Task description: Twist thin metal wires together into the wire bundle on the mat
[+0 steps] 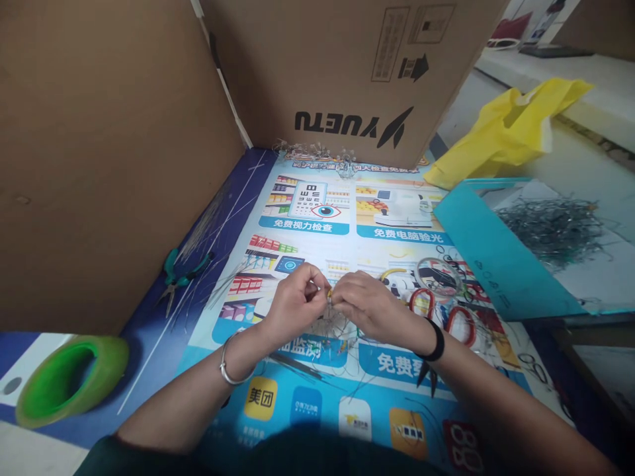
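Note:
My left hand (297, 301), with a silver bangle at the wrist, pinches with thumb and fingertips above a printed poster (352, 264). My right hand (370, 307), a black band at its wrist, meets it fingertip to fingertip. Between them is a small wire piece (329, 297) with a yellowish bit on it; its exact kind is too small to tell. Below the fingers lies a loose tangle of thin wires (337, 329). Red-handled scissors (461, 327) lie beside my right forearm, partly hidden by it.
Cardboard panels (342, 73) stand at the back and left. Teal-handled pliers (171, 281) and straight wires (203, 228) lie left. A green-cored tape roll (99, 396) is front left. At right are a blue box (501, 258) holding a wire heap (555, 228) and a yellow bag (516, 132).

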A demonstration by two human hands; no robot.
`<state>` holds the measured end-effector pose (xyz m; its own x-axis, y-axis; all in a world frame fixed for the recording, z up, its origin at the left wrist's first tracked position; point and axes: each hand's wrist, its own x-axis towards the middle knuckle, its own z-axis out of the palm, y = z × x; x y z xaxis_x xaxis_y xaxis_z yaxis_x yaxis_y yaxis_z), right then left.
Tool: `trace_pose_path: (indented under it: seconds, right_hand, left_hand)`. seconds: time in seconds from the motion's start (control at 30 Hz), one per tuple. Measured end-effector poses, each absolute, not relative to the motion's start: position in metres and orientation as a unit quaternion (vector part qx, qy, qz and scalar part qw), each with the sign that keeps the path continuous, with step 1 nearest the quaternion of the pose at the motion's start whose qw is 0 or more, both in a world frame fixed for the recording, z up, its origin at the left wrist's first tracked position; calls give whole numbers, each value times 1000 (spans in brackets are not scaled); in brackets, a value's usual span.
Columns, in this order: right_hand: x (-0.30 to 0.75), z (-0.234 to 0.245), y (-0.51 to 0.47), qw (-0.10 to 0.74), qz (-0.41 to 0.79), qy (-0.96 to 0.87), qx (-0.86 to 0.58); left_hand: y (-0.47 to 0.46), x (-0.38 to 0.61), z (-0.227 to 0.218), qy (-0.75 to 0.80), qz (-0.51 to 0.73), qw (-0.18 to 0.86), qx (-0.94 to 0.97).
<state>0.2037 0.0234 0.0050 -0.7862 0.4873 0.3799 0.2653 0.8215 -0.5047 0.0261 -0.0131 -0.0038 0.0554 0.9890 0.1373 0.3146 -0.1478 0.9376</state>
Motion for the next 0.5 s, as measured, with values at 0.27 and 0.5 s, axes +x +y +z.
trace_pose_path:
  seconds: [0.27, 0.5]
  right_hand:
    - [203, 15, 23, 286, 284, -866, -297]
    - [196, 26, 17, 294, 298, -851, -316]
  left_hand:
    - [-11, 21, 17, 475, 460, 518, 543]
    - [-15, 22, 29, 448, 460, 509, 573]
